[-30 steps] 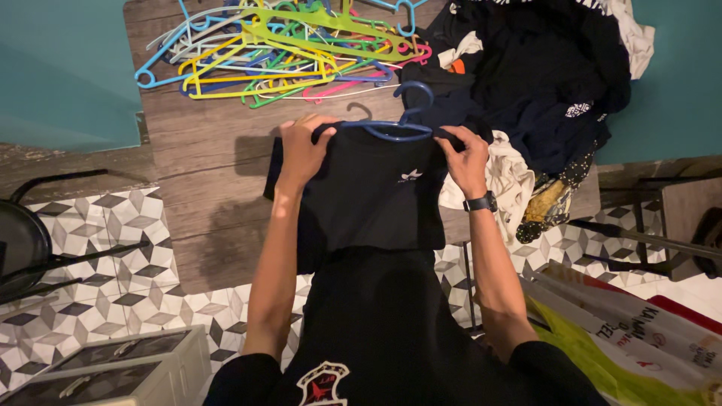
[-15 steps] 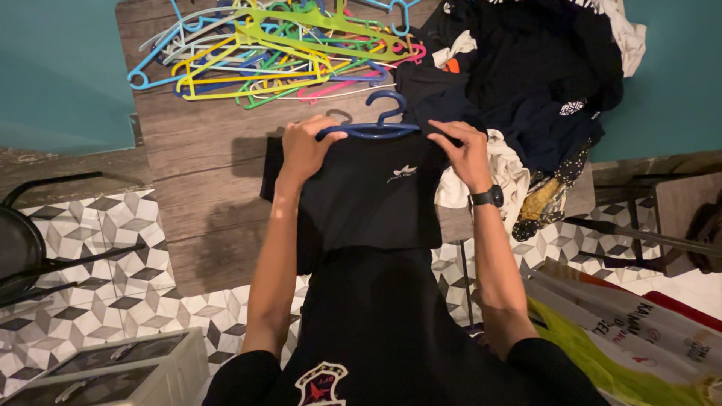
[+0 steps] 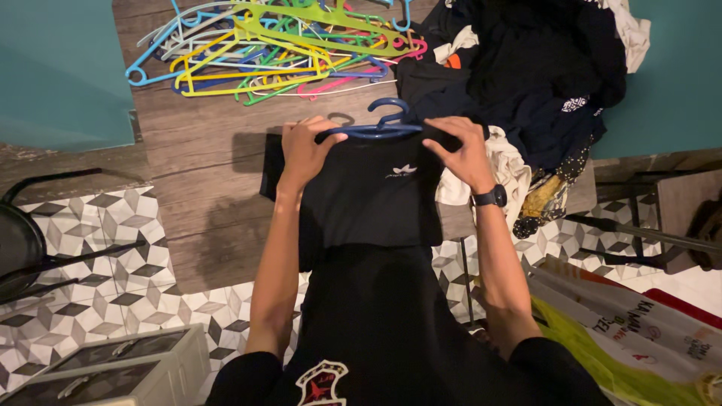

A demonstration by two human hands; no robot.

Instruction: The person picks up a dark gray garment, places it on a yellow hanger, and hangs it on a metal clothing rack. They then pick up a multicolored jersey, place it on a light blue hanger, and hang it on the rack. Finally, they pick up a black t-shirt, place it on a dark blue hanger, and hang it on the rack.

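Note:
I hold a black t-shirt (image 3: pixel 372 199) with a small white chest logo up over a wooden table (image 3: pixel 203 162). A blue plastic hanger (image 3: pixel 380 128) sits in its neck, hook sticking out above the collar. My left hand (image 3: pixel 304 150) grips the shirt's left shoulder over the hanger arm. My right hand (image 3: pixel 462 150), with a black watch on its wrist, grips the right shoulder the same way. The shirt's lower half hangs toward my body.
A heap of coloured plastic hangers (image 3: pixel 263 45) lies at the table's far end. A pile of dark and white clothes (image 3: pixel 526 75) covers the right side. Patterned floor tiles (image 3: pixel 98 248), a black chair (image 3: pixel 30 240), a grey drawer box (image 3: pixel 105 368) and printed bags (image 3: pixel 632 316) surround me.
The hanger and shirt shifted slightly left and toward me. My right hand went from loose fingers at the collar to closing over the right shoulder.

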